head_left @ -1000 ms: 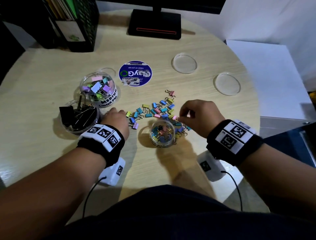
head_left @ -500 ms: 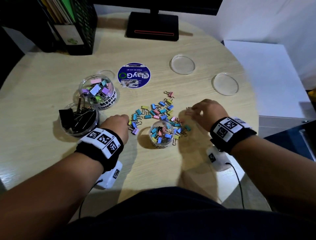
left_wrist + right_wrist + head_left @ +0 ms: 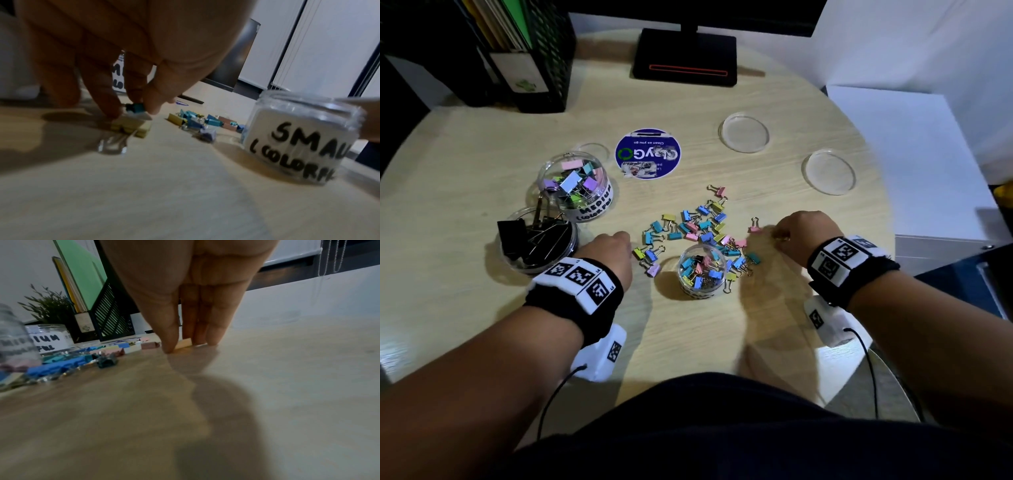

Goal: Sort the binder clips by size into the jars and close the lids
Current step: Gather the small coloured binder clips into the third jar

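Teal clip (image 3: 135, 108): left fingers (image 3: 107, 104) pinch | pale clip (image 3: 183, 343): right fingers (image 3: 170, 337) pinch, wrist-view only

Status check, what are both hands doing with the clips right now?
Left hand pinching a teal clip. Right hand pinching a pale clip. Small jar open, nothing blocking it.

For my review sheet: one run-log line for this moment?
left hand pinches teal clip | right hand pinches pale clip | small jar open
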A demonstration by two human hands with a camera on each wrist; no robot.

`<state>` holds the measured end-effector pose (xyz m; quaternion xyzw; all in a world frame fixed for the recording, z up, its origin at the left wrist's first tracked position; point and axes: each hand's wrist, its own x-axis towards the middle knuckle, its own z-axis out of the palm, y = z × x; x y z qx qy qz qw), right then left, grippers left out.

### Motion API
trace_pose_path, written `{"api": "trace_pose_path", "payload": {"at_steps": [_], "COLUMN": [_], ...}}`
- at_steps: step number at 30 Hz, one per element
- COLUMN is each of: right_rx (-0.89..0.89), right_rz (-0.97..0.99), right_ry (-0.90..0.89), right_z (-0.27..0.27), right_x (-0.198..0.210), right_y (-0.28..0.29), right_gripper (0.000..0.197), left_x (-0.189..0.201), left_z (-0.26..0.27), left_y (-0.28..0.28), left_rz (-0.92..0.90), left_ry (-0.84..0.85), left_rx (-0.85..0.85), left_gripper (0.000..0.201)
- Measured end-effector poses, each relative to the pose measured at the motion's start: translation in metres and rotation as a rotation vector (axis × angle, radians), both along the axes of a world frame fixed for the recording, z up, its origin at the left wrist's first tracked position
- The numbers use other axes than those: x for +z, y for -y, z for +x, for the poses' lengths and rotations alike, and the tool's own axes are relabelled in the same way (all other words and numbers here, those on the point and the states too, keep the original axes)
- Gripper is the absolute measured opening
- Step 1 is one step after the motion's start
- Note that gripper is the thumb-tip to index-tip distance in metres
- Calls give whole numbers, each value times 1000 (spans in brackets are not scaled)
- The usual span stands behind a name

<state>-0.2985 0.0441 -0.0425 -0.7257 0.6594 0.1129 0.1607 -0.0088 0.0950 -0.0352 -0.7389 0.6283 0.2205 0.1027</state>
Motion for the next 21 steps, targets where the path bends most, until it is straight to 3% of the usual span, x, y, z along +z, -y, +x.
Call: {"api": "trace_pose_path", "payload": {"at_steps": [4, 6, 9, 14, 21], "right_rx": [9, 12, 0, 33, 259], "right_rz": [-20, -21, -18, -13, -237], "right_ry": [9, 13, 25, 49, 430], "right_z": [1, 1, 0, 5, 58], "right_x": [-4, -6, -5, 6, 30], "right_y": [-6, -7, -6, -11, -48], "right_gripper": [24, 24, 22, 18, 16], "left_x": [10, 20, 29, 13, 7], "left_z": [-8, -20, -37, -43, -38], "left_y": [-2, -6, -16, -18, -23], "left_rz": [-214, -340, -357, -319, -284], "left_ry": [-221, -406, -560, -442, -471], "left_rx": [-9, -114, -282, -457, -325], "left_gripper": [21, 21, 20, 12, 16]}}
